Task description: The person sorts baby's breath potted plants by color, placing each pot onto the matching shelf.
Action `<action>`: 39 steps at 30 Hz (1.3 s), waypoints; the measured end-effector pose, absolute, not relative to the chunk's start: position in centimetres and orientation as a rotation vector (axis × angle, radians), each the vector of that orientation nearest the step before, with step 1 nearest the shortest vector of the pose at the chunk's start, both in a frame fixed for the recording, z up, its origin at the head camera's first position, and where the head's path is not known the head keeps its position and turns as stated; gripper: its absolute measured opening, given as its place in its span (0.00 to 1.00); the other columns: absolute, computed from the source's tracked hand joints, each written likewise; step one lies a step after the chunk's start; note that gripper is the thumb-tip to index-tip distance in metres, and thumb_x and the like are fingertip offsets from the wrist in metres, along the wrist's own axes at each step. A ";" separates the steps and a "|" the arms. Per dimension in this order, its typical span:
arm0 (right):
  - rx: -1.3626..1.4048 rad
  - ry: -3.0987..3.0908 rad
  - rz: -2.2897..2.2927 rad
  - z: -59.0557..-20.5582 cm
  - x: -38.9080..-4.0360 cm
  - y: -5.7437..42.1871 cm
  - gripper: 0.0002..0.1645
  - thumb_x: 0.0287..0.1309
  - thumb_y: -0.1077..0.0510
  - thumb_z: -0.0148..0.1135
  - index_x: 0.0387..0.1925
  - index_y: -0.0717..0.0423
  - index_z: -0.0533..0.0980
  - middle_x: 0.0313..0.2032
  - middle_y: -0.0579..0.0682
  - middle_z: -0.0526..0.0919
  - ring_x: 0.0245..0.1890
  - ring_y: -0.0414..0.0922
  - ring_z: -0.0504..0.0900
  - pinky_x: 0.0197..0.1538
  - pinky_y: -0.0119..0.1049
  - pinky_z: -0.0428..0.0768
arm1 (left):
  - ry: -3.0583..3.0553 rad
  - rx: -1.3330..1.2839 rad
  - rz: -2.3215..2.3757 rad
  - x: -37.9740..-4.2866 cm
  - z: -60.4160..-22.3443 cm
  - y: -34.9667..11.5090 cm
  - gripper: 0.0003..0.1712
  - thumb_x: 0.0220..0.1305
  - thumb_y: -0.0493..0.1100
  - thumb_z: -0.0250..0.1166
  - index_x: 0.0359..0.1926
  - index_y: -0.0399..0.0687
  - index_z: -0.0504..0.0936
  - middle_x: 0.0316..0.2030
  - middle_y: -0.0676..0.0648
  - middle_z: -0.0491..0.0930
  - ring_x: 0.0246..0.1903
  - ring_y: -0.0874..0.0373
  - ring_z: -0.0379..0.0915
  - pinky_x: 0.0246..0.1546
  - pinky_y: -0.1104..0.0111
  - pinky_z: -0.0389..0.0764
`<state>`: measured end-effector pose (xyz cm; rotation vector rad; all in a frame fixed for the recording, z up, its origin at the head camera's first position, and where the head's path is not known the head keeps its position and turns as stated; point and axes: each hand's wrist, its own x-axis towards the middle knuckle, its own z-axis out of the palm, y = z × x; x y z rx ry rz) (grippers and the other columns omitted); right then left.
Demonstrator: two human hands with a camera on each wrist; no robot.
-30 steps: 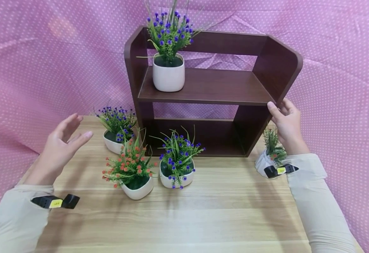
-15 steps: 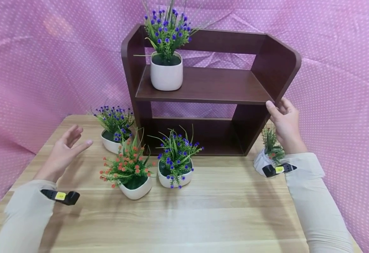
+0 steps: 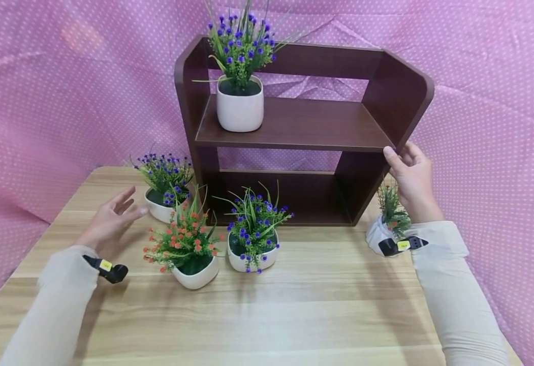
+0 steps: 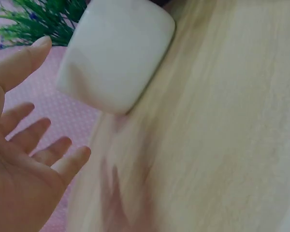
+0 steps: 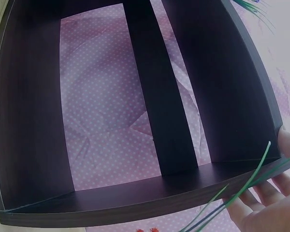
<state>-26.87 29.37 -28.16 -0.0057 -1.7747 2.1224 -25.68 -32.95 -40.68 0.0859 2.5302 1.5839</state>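
Observation:
A dark brown two-tier wooden shelf (image 3: 326,127) stands at the back of the table. My right hand (image 3: 416,185) grips its right side panel near the upper board's front edge, thumb in front and fingers around the outer face. My left hand (image 3: 113,218) hovers over the table with fingers spread and holds nothing. Nearest to it is a white pot with purple flowers (image 3: 160,209), beside the shelf's left foot. In the left wrist view that white pot (image 4: 118,53) appears close by, apart from the fingers.
Another purple-flowered pot (image 3: 240,109) sits on the upper tier, at left. Before the shelf stand an orange-flowered pot (image 3: 197,274) and a purple-flowered pot (image 3: 254,259). A small plant in a pale wrapped pot (image 3: 378,235) is under my right wrist. Pink dotted cloth (image 3: 491,152) hangs behind.
My left hand has come down and moved right, nearer to the leftmost purple-flowered pot. The right hand keeps its grip on the shelf. The view has shifted slightly.

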 end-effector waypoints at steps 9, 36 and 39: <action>0.016 -1.732 2.186 -28.2 -27.0 29.3 0.28 0.54 0.61 0.69 0.58 0.55 0.73 0.49 0.46 0.79 0.52 0.41 0.75 0.53 0.30 0.78 | 2.503 0.185 1.565 -27.6 -41.5 -32.8 0.55 0.64 0.50 0.64 0.75 0.52 0.33 0.75 0.48 0.33 0.72 0.40 0.37 0.68 0.44 0.49; -0.006 -1.787 2.133 -28.4 -27.0 29.2 0.31 0.56 0.58 0.68 0.61 0.56 0.71 0.53 0.50 0.77 0.53 0.41 0.75 0.54 0.30 0.78 | 2.501 0.196 1.512 -29.1 -42.6 -32.1 0.59 0.63 0.52 0.65 0.75 0.53 0.28 0.75 0.42 0.33 0.66 0.36 0.53 0.65 0.41 0.55; -0.016 -1.809 2.086 -28.3 -27.0 29.4 0.32 0.57 0.57 0.67 0.62 0.57 0.69 0.54 0.50 0.77 0.53 0.41 0.75 0.55 0.30 0.77 | 2.520 0.226 1.522 -29.5 -42.6 -31.8 0.58 0.62 0.51 0.65 0.75 0.53 0.30 0.75 0.40 0.35 0.67 0.35 0.52 0.65 0.41 0.55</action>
